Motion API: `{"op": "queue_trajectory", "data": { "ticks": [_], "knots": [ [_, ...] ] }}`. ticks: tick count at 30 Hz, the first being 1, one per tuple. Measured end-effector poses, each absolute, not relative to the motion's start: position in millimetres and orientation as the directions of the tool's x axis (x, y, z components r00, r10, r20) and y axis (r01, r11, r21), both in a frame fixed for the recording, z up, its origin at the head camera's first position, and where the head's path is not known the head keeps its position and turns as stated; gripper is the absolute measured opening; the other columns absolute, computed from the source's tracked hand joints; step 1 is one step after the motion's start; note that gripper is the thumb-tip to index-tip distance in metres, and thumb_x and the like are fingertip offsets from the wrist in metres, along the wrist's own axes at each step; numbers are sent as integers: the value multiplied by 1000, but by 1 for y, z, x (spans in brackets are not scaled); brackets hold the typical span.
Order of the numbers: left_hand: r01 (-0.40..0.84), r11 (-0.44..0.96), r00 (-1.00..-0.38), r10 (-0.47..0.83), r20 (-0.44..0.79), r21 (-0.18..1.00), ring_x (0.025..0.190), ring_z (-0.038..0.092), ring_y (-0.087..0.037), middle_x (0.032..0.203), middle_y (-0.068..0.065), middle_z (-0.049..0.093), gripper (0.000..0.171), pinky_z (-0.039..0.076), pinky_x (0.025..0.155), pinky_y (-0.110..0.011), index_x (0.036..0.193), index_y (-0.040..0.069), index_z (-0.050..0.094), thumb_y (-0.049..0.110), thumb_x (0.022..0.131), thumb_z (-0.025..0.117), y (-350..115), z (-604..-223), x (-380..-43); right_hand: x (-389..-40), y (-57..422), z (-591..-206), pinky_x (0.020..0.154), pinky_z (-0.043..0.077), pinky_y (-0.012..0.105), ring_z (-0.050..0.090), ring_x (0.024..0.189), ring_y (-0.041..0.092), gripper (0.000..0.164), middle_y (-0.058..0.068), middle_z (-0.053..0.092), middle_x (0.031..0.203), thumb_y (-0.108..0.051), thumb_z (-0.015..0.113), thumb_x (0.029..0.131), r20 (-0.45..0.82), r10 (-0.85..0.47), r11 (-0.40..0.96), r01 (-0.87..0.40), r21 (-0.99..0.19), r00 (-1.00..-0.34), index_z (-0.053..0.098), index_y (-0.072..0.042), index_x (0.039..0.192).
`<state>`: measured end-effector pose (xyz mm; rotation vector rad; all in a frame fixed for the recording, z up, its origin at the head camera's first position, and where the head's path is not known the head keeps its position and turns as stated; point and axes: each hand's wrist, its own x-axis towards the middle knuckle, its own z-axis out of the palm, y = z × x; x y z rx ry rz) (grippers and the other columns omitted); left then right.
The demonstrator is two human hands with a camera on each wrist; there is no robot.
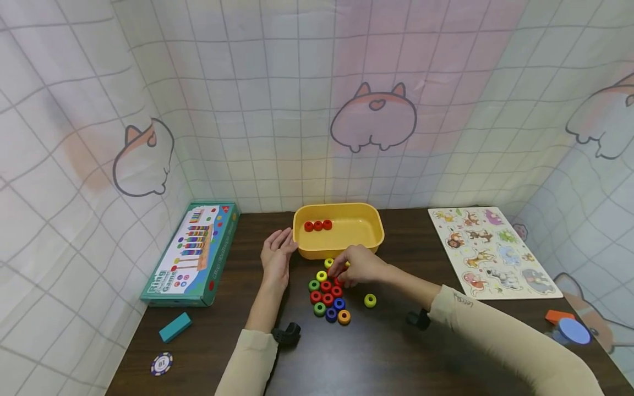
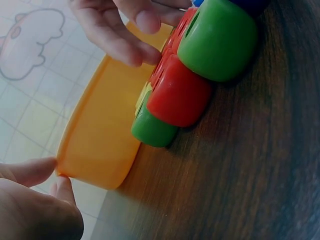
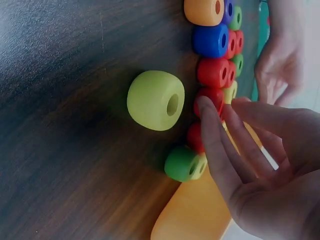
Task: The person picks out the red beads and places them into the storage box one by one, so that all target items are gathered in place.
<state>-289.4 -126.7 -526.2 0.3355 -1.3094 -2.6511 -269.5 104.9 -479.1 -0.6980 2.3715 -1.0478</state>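
Note:
My left hand [image 1: 277, 258] is at the left end of a yellow tray [image 1: 356, 225], fingers extended, fingertips touching the rim in the left wrist view. Three red beads sit in a row inside the tray. My right hand [image 1: 364, 265] reaches down over a cluster of chunky beads in front of the tray. Its thumb and finger pinch a red bead [image 3: 212, 95], one on either side. Around it lie more red, green, blue and yellow beads and an orange bead [image 1: 344, 317]. One yellow-green bead [image 1: 370, 300] lies apart, to the right.
A teal game box [image 1: 198, 247] lies at the left, with a teal block [image 1: 175, 328] and a poker chip [image 1: 162, 363] nearer me. At the right are an animal puzzle board [image 1: 480, 258], an orange piece [image 1: 559, 317] and a blue round-topped object [image 1: 573, 331]. Patterned cloth surrounds the table.

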Motion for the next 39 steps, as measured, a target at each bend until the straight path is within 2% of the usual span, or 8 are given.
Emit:
{"op": "queue_trajectory", "data": {
  "ticks": [6,12,18,25,32,39],
  "knots": [
    [61,-607,-963,-244,-112,792,129,52,-27,142,-23,48,62,42,108,-40,135,5,38,-22,83,59,-127,-527,-289,-269,102,-481,58,61,39,71,66,27,16,9,74,89,1,72,84,-192,-584,598,-258,-759,-789,77,-9,95],
    [57,-610,-964,-239,-115,790,130,52,-28,142,-24,48,62,40,110,-41,135,4,38,-22,83,59,-128,-528,-290,-265,105,-481,57,61,38,71,65,29,12,13,72,86,-2,70,87,-246,-562,614,-200,-763,-790,76,-7,96],
    [60,-604,-965,-240,-109,794,132,49,-29,144,-25,45,62,39,110,-42,135,4,38,-22,83,59,-127,-527,-290,-264,109,-483,61,61,40,72,69,29,16,11,72,92,0,67,88,-301,-571,618,-159,-770,-764,76,-9,98],
    [51,-600,-963,-240,-119,799,132,50,-28,139,-20,51,61,43,107,-38,134,6,39,-21,83,60,-127,-529,-290,-271,112,-475,60,61,42,72,68,32,17,11,73,92,3,68,86,-306,-617,586,-163,-794,-725,75,-7,99],
    [43,-605,-964,-235,-126,795,129,52,-26,141,-21,50,66,42,108,-39,140,2,34,-21,84,58,-127,-531,-290,-304,110,-438,70,59,52,71,76,39,21,16,73,101,5,64,88,-290,-624,514,-102,-852,-726,72,2,107],
    [58,-604,-964,-242,-113,795,128,53,-25,142,-23,48,63,42,108,-39,136,5,38,-21,83,59,-127,-530,-290,-362,110,-427,82,56,55,71,86,40,24,18,71,106,3,61,90,-313,-452,544,19,-839,-835,68,2,114]
  ]
}}
